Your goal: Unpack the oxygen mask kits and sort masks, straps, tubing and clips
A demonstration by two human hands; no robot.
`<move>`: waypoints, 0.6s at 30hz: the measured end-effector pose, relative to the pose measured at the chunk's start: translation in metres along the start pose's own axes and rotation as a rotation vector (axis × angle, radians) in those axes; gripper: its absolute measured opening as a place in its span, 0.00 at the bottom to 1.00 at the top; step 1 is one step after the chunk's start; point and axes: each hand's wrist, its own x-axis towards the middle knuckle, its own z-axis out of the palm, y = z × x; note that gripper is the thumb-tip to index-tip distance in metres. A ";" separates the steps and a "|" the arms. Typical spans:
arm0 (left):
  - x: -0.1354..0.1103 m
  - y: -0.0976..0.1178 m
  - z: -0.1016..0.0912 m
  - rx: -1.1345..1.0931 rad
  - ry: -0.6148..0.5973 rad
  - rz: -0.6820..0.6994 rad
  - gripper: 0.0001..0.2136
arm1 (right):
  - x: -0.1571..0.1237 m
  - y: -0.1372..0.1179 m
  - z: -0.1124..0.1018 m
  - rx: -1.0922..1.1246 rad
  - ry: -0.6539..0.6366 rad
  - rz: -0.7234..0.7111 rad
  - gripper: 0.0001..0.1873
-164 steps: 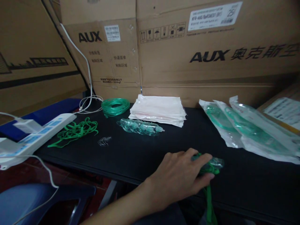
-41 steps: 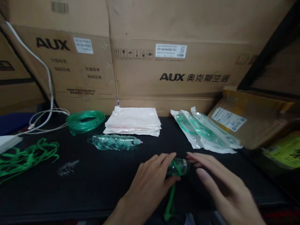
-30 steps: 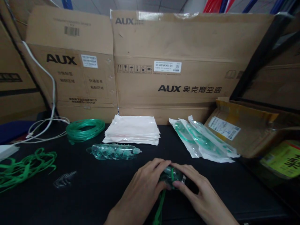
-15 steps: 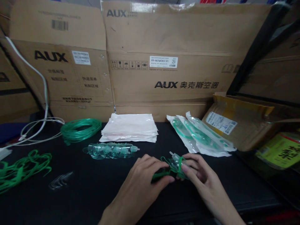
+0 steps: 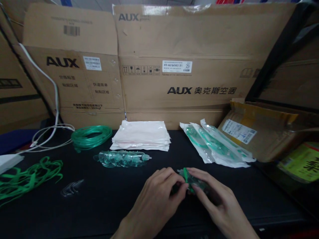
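Observation:
A clear greenish plastic mask (image 5: 198, 182) is gripped in my right hand (image 5: 220, 197), the fingers wrapped round its far side and the thumb in front. A green elastic strap (image 5: 185, 174) runs across the mask's left end. My left hand (image 5: 160, 191) is closed at that end, thumb and forefinger pinching the strap against the mask. The fingers hide much of the mask and strap. Beyond my left hand lies a row of nested clear green masks (image 5: 122, 159). A tangle of green elastic straps (image 5: 32, 177) and several thin shiny strips (image 5: 72, 188) lie to the left.
At the back of the black table (image 5: 104, 205) are a coil of green tubing (image 5: 92, 136), a stack of white pouches (image 5: 141, 134) and packed pouches with green tubing (image 5: 216, 142). An open cardboard box (image 5: 251, 132) stands right. Large cardboard (image 5: 199, 39) walls off the back.
My left hand has moved in closer to my right hand. The strap that hung loose between them is now gathered at the mask's left end. The view has shifted slightly left.

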 end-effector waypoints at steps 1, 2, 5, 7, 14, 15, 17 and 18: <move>0.000 0.002 0.000 -0.013 -0.020 0.006 0.02 | -0.001 -0.001 0.000 -0.054 0.041 -0.057 0.16; 0.000 0.004 -0.001 -0.022 -0.040 0.018 0.02 | -0.002 -0.001 0.001 -0.101 0.075 -0.108 0.17; -0.001 0.007 -0.002 -0.021 -0.066 0.056 0.03 | -0.006 -0.002 0.003 -0.197 0.115 -0.229 0.20; -0.002 0.008 -0.002 0.001 -0.062 0.095 0.04 | -0.009 -0.002 0.004 -0.226 0.127 -0.293 0.20; -0.004 0.006 -0.005 -0.032 -0.065 0.389 0.07 | -0.006 -0.010 0.005 -0.150 0.185 -0.107 0.12; -0.005 0.006 -0.006 -0.048 -0.076 0.420 0.08 | -0.004 -0.009 0.005 -0.137 0.187 -0.033 0.12; -0.007 0.006 -0.007 -0.087 -0.088 0.453 0.07 | -0.002 -0.006 0.004 -0.107 0.194 0.126 0.14; -0.009 0.007 -0.008 -0.118 -0.093 0.455 0.07 | 0.000 -0.004 0.003 -0.084 0.187 0.207 0.16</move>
